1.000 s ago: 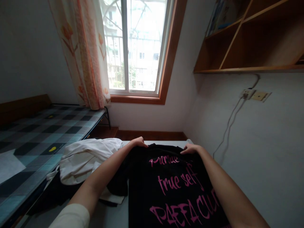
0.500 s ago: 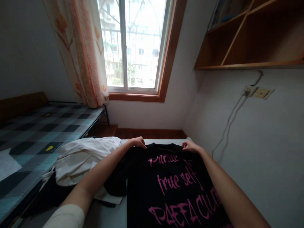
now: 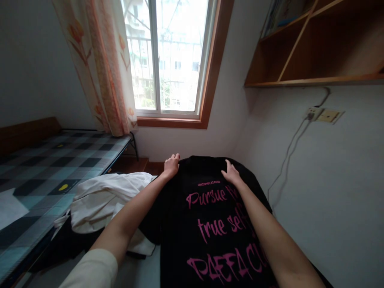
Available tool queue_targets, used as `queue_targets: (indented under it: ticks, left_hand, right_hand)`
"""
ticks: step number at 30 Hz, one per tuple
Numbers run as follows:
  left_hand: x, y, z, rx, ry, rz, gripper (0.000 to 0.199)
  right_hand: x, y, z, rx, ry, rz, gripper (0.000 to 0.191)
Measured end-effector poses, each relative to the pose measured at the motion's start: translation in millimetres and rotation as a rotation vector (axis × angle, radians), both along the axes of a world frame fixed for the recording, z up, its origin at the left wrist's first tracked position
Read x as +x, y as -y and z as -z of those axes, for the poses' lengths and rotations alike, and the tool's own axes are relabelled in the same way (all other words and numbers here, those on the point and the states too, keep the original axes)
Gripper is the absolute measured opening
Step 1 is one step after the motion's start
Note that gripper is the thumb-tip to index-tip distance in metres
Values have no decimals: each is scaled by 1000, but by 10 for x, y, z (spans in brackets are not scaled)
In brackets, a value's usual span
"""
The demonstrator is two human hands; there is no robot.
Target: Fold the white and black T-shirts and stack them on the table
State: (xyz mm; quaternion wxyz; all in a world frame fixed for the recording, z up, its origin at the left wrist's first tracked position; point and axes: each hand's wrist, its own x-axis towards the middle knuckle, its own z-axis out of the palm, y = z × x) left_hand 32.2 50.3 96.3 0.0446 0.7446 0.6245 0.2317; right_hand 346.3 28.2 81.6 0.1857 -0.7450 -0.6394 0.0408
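Both hands [image 3: 172, 166] [image 3: 232, 174] on black shirt [image 3: 216, 212]

A pale, smooth-topped desk [image 3: 148, 274] shows in a strip between two loads. A black T-shirt [image 3: 210, 214] with pink lettering spreads over its right side, front up. On the left lies a crumpled heap of white clothes [image 3: 103, 204], with dark cloth [image 3: 61, 246] beneath it. Further left, a bed [image 3: 90, 154] with a checked mattress carries a flat white sheet [image 3: 12, 206] near its side edge. Books [image 3: 283, 16] stand in the upper left compartment of the wooden wall shelf [image 3: 300, 82].
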Motion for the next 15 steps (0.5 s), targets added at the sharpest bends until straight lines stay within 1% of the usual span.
queue_targets:
  ticks: [1,2,4,6,8,9,11,13,15]
  left_hand:
    - [-9,43,61,32,-97,8,34]
    - [-12,96,133,38,-174,44,35]
    - [4,225,296,10,-266,166,30]
    - [54,371,472,-55,-284,298,25]
    - [122,517,644,-111,-269,360,34]
    - [155,584,725,-122,-263,361,42]
    - [208,698,868,-93,-263,323,54]
    - [234,774,974,-28,-267,283,58]
    - [237,813,1036,28,-268,265,58]
  right_hand:
    - [-18,15,129,-118,25,-34,67]
    - [-22,43,250,-209,46,-66,70]
    - [16,125,437,-310,81,-155,66]
    - [112,223,517,-308,110,-232,54]
    - [250,319,489,-239,138,-239,42]
    - [330,364,446,-193,154,-209,39]
    - [507,443,339,-118,184,-86,38]
    - [705,507,250,-80,192,98,42]
    - [924,555,226,-98,147,313,51]
